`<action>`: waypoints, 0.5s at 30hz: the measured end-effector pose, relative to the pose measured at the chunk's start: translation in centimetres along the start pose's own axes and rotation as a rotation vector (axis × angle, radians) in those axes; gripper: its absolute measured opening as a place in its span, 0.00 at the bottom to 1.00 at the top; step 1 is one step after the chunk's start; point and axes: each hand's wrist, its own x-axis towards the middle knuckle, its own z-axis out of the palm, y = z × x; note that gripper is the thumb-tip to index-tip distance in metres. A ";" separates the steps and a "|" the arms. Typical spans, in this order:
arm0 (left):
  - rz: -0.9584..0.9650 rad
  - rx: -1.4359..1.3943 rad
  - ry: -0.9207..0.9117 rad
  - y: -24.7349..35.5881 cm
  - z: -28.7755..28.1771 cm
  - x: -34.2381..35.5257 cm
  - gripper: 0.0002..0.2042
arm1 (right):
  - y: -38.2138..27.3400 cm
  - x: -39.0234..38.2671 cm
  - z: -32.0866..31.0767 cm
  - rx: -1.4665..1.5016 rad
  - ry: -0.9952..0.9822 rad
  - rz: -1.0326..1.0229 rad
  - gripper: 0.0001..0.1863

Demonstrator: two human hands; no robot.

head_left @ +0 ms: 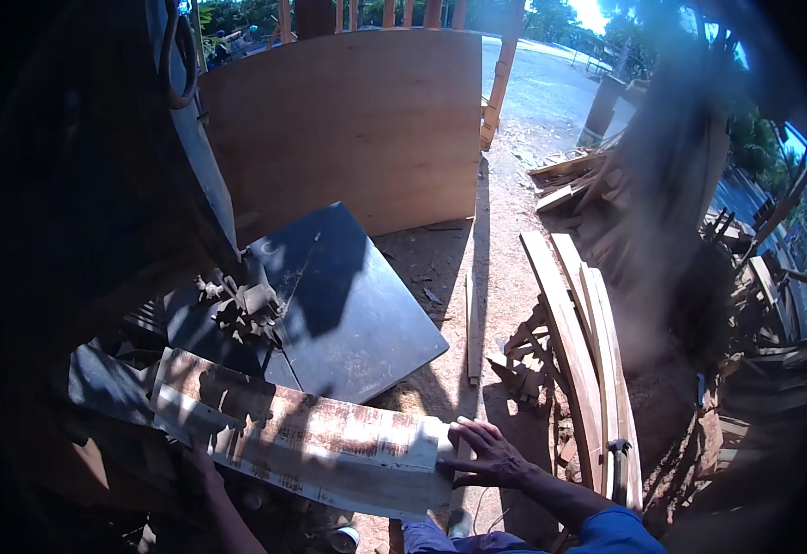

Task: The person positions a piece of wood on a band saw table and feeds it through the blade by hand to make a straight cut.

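Observation:
A wide wooden plank (pixel 307 439) with brown patches on its pale face slants across in front of me. Its far left end lies beside the dark metal machine table (pixel 367 314). My right hand (pixel 491 459) is at the plank's right end, fingers and thumb spread against the end edge. In shadow, my left hand (pixel 202 464) grips the near edge toward the left end; its fingers are partly hidden by the wood. A dark clamp-like machine part (pixel 246 305) stands on the table just beyond the plank.
Several curved wooden pieces (pixel 584 360) lean together at my right, above scrap wood. A large plywood sheet (pixel 348 129) stands upright beyond the table. A thin strip (pixel 474 323) lies on the ground. Scrap boards (pixel 579 180) are piled at the far right.

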 end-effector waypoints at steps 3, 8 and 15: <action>0.029 -0.072 -0.007 0.0 0.9 -0.1 0.31 | 1.5 1.5 -0.2 0.040 0.042 -0.128 0.30; 0.119 -0.010 -0.015 0.4 2.3 3.6 0.31 | 1.9 2.1 2.1 0.107 0.008 -0.150 0.39; 0.195 0.047 -0.012 0.3 2.6 7.6 0.33 | 0.9 4.9 3.8 0.239 0.107 -0.123 0.43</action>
